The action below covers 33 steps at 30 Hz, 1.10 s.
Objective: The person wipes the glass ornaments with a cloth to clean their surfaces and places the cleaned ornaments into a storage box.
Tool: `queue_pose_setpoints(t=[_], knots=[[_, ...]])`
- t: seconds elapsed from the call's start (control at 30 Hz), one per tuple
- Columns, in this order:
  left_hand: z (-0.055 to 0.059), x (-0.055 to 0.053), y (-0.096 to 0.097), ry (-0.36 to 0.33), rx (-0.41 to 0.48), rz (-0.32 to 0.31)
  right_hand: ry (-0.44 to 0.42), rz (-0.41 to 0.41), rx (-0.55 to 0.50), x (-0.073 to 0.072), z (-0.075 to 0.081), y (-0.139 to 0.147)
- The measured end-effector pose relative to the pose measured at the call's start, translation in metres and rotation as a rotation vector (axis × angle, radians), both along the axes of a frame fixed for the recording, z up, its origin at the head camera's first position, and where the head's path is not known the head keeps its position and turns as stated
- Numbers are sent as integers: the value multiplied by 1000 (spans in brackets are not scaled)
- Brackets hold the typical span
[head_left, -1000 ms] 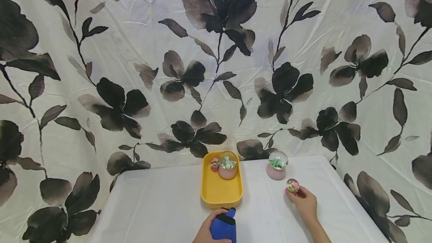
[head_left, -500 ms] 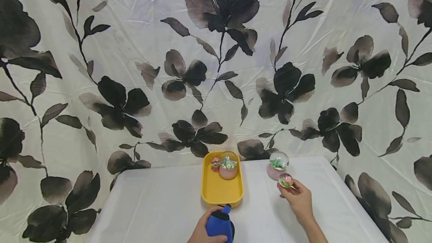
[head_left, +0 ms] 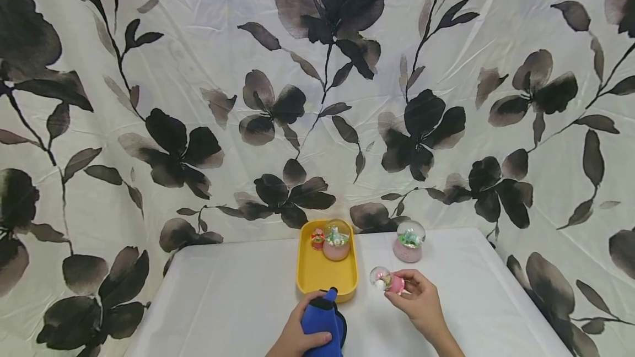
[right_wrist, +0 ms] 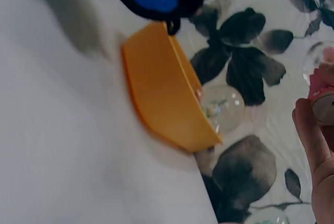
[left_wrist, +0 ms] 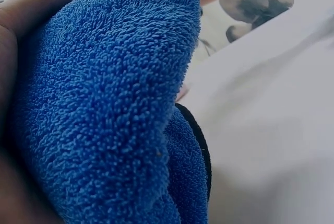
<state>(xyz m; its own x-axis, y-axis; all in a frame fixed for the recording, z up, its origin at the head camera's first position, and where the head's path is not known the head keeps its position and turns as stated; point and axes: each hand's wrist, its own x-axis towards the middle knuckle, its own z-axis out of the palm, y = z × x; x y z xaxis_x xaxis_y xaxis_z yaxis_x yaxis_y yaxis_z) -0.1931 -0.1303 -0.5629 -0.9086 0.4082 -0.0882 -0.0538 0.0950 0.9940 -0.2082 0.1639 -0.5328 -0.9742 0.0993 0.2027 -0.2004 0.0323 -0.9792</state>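
- Left hand (head_left: 297, 328): fingers and thumb clamped round a bunched blue cloth (head_left: 319, 321), held just in front of the near end of the tray; a small blue tip stands up at the top of the cloth, beside a dark patch.
- Detail of the cloth, left wrist view: looped, towel-like pile fills much of the field, with a black edging along a lower fold.
- Right hand (head_left: 420, 301): thumb and fingers pinch the pink base of a small snow globe (head_left: 394, 284), held above the table to the right of the tray and apart from it. The globe is tipped on its side, its clear dome pointing left (the pale underside of the base shows in the right wrist view).
- Yellow tray (head_left: 327, 275): on the table, beyond the cloth. At its far end are a large snow globe (head_left: 336, 242) with a pink base and green contents, upright, and a small red-and-pink ornament (head_left: 317, 239) just to its left.
- Second large globe (head_left: 409, 242): upright on the table, right of the tray and beyond the right hand; pink base, green contents.
- Surroundings: white-covered table (head_left: 223, 291); behind it, a pale hanging fabric (head_left: 198, 59) printed with dark flowers and leaves.
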Motion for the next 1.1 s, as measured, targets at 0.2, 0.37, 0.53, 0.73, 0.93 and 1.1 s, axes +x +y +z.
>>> queue_pose_setpoints(t=[0.2,0.37,0.53,0.73,0.93,1.1], knots=[[11,-6,4,74,-1,19,-22,106,35,4,2,-22],[14,-10,8,67,65,24,-32,197,48,8,0,-38],[16,-15,12,35,78,16,-1,250,73,9,-1,-52],[23,-25,17,83,43,-5,124,246,130,3,-1,-67],[23,-29,21,81,91,29,232,257,184,4,-7,-75],[15,-29,20,56,186,8,509,284,325,6,-17,-69]])
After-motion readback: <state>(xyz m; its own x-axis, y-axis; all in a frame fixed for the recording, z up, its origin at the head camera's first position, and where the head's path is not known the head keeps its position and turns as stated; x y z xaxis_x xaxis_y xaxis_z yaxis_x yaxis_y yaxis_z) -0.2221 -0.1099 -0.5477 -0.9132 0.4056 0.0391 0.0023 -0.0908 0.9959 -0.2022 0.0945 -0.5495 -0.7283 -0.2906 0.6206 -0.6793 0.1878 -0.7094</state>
